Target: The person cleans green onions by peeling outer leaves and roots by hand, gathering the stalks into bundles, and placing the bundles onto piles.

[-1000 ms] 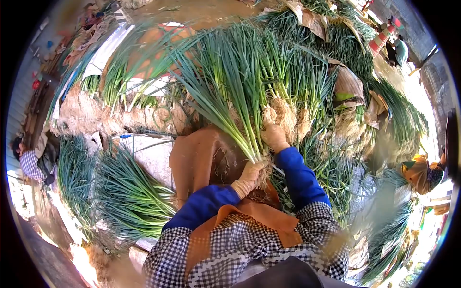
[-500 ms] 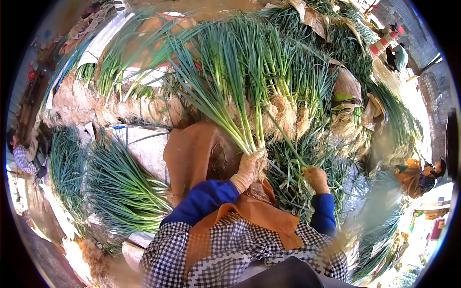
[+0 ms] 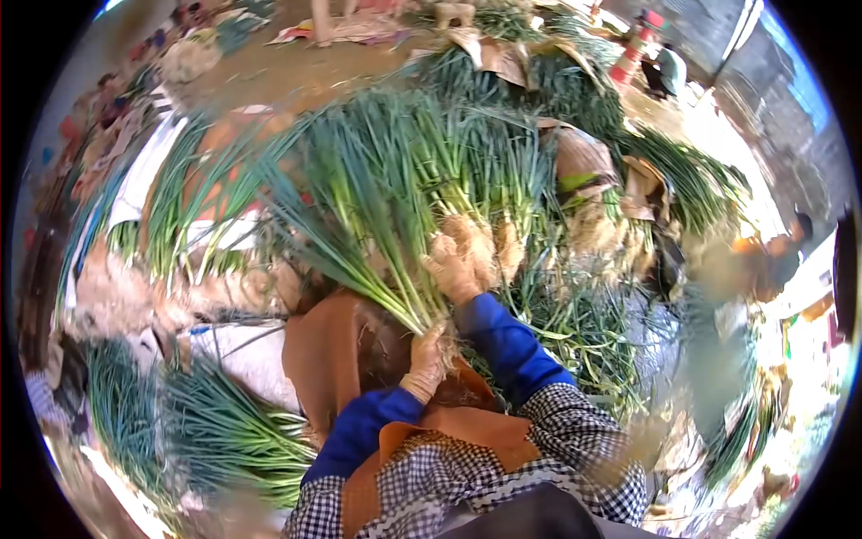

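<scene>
My left hand (image 3: 425,361) is closed around the root end of a bunch of green onions (image 3: 382,292), above the brown apron on my lap. The bunch's pale stalks and long green leaves fan up and to the left. Beyond it, my right hand (image 3: 454,269) is at the stalks, its fingers apart and slightly bent. Beside that hand stand upright green onions with a clump of tan roots (image 3: 471,247). Some fingertips are hard to make out against the stalks.
A pile of green onions (image 3: 229,427) lies at the left, beside a white sack (image 3: 247,355). Loose leaves (image 3: 584,346) litter the right. Rooted bundles (image 3: 171,283) line the far left. A red-and-white cone (image 3: 634,54) and a blurred person (image 3: 763,260) are at the right.
My right hand has let go of a long leaf at the right and moved left and forward to the stalks. My left hand keeps hold of the bunch. The view has tilted up.
</scene>
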`<state>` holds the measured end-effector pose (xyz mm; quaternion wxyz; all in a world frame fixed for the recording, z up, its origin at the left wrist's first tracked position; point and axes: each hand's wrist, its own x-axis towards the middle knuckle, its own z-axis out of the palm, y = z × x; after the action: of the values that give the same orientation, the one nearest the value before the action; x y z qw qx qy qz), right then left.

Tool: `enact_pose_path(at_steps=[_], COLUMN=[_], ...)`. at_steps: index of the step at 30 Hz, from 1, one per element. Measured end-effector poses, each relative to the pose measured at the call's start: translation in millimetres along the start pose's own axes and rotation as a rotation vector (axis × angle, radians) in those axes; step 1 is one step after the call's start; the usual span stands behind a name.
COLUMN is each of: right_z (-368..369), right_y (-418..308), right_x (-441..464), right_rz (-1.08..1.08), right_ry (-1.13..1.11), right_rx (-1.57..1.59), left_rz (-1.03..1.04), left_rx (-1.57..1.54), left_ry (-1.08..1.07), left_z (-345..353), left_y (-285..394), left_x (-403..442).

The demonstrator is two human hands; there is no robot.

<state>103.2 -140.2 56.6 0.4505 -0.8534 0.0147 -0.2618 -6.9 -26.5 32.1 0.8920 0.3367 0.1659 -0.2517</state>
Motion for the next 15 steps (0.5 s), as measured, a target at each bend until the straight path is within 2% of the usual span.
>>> enact_pose_path(at_steps=[1,2,3,4,5,6,7,8,9,10,11,12,13,15], right_z=[-5,-12,-29,-53,-74,-102,-142,-168,-200,-242,-249,-246,-232,-188], right_y=[0,1,-16,-36,-39,-52,-48,-39,-14,10,15,50,44,21], right_x=[-7,-18,-33,-44,-61,-80,-85,-102,-112,-127,-115,-128,-125,-102], right_rz=[-0.087,0.286,0.205,0.337,0.480,0.349,0.443,0.354,0.307,0.668,0.868,0.535,0.430,0.501], right_ry=[-0.112,-0.466,-0.492,-0.688,-0.823,-0.766,-1.004,-0.873,-0.786,-0.518,-0.672,-0.813,-0.782,-0.697], right_rx=[-0.316,0.038,0.176,0.235,0.423,0.552,0.593,0.788,0.656,0.485,-0.092,-0.837,-0.902,-0.526], left_rz=[0.035,0.024,0.007,0.002,-0.006,-0.024,-0.037,-0.054,-0.041,-0.031,-0.065,-0.067,-0.118,-0.155], left_rx=[-0.049,-0.047,-0.093,-0.142,-0.101,-0.116,-0.136,-0.151,-0.153,-0.157,-0.214,-0.214,-0.183,-0.145], left_ry=[-0.001,0.004,-0.025,-0.040,-0.063,0.000,-0.017,-0.048,-0.096,-0.145,-0.295,-0.293,-0.210,-0.128], left_z=[-1,-2,-3,-8,-6,1,-3,-8,-11,-16,-26,-23,-18,-12], left_y=[-2,-5,-6,-4,2,8,6,4,3,1,-2,-1,3,7], left_x=[3,6,5,4,-5,-10,-3,5,9,9,16,14,12,13])
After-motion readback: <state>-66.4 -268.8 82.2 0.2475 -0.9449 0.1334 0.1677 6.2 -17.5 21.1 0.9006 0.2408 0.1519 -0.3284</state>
